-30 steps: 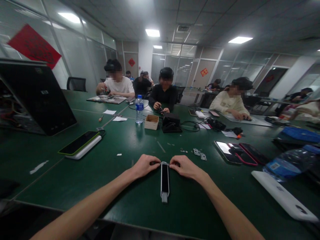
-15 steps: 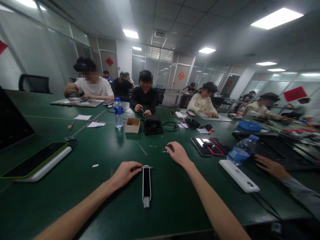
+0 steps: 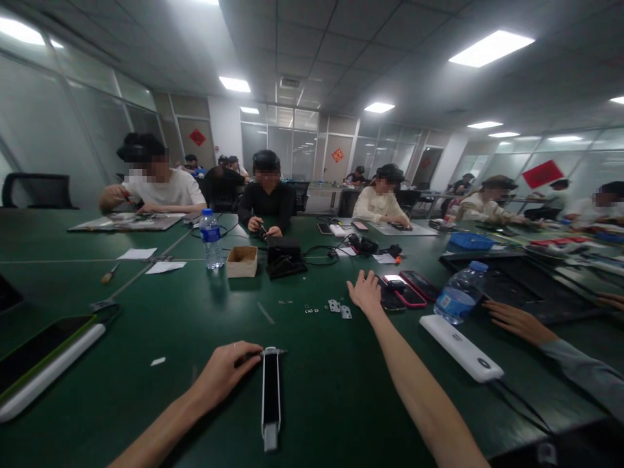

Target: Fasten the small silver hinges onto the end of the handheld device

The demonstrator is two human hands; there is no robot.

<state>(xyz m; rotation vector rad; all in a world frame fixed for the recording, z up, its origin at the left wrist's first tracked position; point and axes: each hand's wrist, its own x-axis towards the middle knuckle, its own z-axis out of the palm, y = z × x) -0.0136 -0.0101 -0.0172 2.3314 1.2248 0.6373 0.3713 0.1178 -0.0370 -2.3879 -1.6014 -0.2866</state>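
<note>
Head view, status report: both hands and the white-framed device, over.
Left hand at far end of white-framed device, grip unclear. Device on table. Right hand open beside phones, contact unclear. Metal plates close by.

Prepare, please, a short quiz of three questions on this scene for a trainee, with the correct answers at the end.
1. True or false: the fingers of the left hand are at the far end of the long black-and-white device.

2. In the picture, what stands directly to the right of the upright bottle?
A) a brush
B) a small box
C) a chair

3. Which of the wearer's two hands is nearer to the phones?

Key: 1. True. 2. B. 3. The right hand.
</note>
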